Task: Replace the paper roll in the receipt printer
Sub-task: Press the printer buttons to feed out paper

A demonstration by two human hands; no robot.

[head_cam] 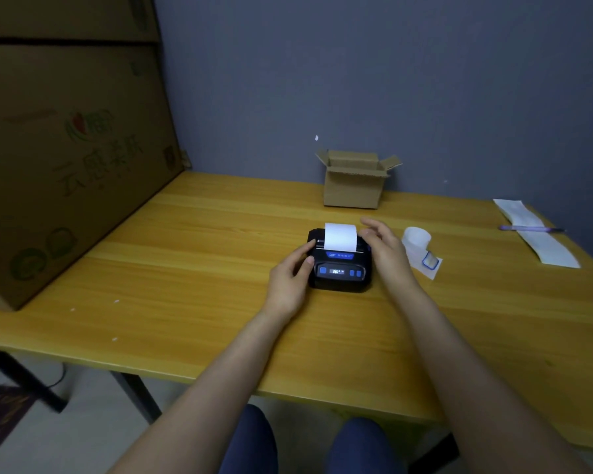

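Left hand (pixel 293 270) and right hand (pixel 386 246) flank the black printer (pixel 339 268), white paper (pixel 339 237) sticking up.

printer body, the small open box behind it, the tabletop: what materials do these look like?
Printer: looks like black moulded plastic, mostly matte, with blue buttons and a lit display; white paper sticks out of its top.
Small box: brown corrugated cardboard, with fluted edges showing on the open flaps.
Tabletop: yellowish wood or wood-look laminate, with long grain lines and a slight sheen; I cannot tell which.

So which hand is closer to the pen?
The right hand. It rests on the printer's right side, toward the pen; the left hand holds the printer's far side.
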